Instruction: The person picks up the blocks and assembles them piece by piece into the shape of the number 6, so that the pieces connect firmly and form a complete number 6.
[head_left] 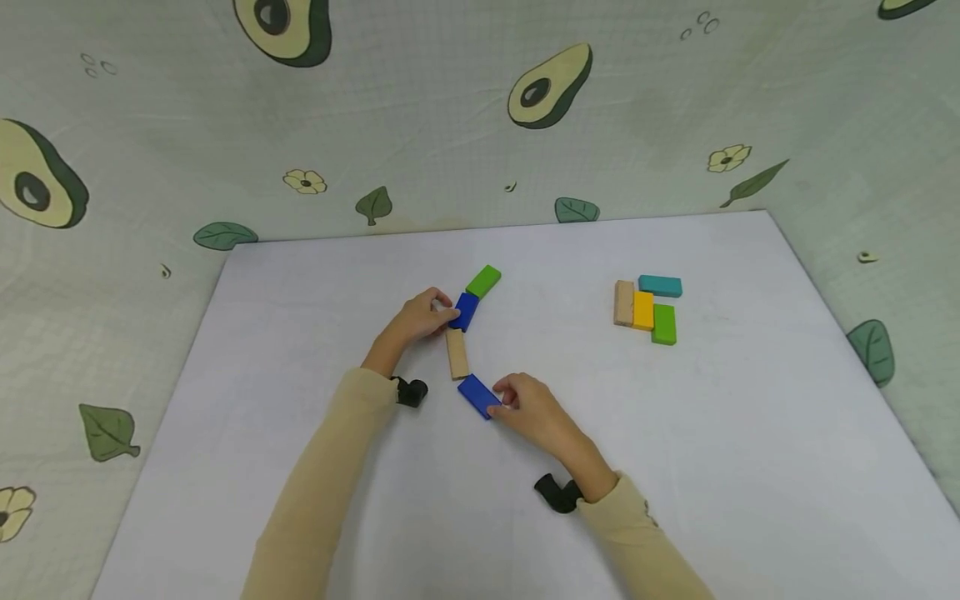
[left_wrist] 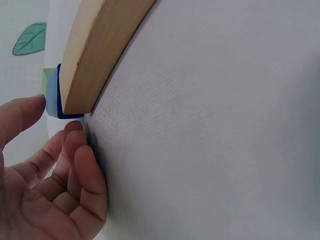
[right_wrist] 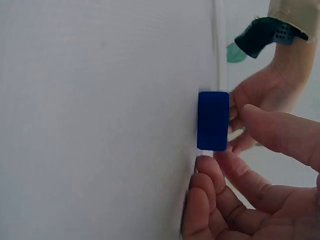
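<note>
A bent row of wooden blocks lies on the white table. At its far end is a green block [head_left: 483, 281], touching a blue block [head_left: 466, 310] that my left hand [head_left: 423, 317] pinches between thumb and fingers. A plain wood block [head_left: 457, 354] follows, filling the top of the left wrist view. The nearest piece is a second blue block [head_left: 477, 395], end-on in the right wrist view. My right hand [head_left: 536, 412] holds its near end loosely, with thumb and curled fingers [right_wrist: 207, 172] on either side.
To the right lies a group of blocks: a plain one [head_left: 624, 302], a yellow one [head_left: 642, 310], a teal one [head_left: 660, 286] and a green one [head_left: 663, 324]. The white table [head_left: 750, 417] meets an avocado-print cloth [head_left: 450, 125] behind. Black wrist cameras [head_left: 558, 493] hang below both sleeves.
</note>
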